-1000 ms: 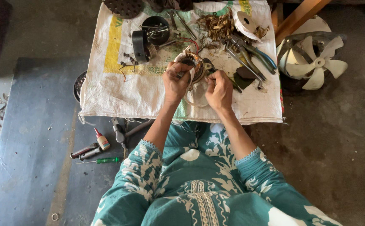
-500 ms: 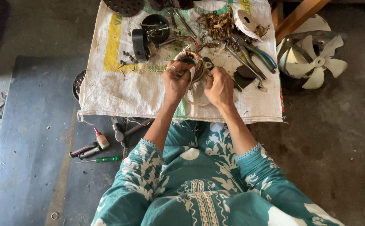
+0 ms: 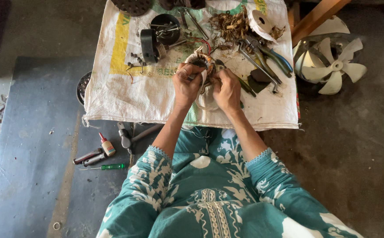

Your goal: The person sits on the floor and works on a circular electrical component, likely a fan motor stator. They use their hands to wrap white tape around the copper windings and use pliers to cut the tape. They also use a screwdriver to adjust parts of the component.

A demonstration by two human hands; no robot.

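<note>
A white woven sack (image 3: 126, 94) covers a low bench on the grey concrete floor (image 3: 29, 132). At its middle, the left hand (image 3: 186, 83) and right hand (image 3: 227, 90) close their fingers around a round copper-wound motor coil (image 3: 203, 61), beside blue-handled pliers (image 3: 273, 55) and a white plastic fan blade (image 3: 333, 66).

White woven sack (image 3: 126, 90) on floor (image 3: 359, 145), pliers (image 3: 269, 55), wire scraps (image 3: 231, 24)
</note>
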